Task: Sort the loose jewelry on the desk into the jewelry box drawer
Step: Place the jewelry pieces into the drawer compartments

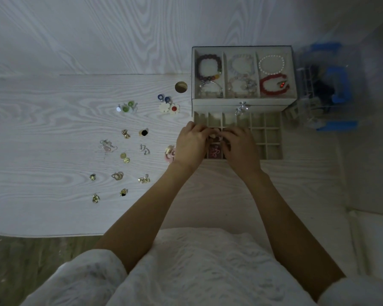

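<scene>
The jewelry box (243,102) stands at the desk's right, its gridded drawer (272,138) pulled out toward me. My left hand (191,145) and my right hand (241,146) meet over the drawer's left cells, fingertips pinched together on a small pale earring (213,136). A dark red piece (215,152) lies in a cell below them. Loose earrings are spread on the desk to the left: a flower pair (169,108), green ones (127,107), gold pieces (125,157) and a pink one (169,154) beside my left wrist.
Beaded bracelets (209,67) fill the box's top tray. A clear organiser with blue parts (328,89) stands to the right of the box. A round cable hole (181,87) sits in the desk left of the box. The desk's front edge (53,235) runs near my lap.
</scene>
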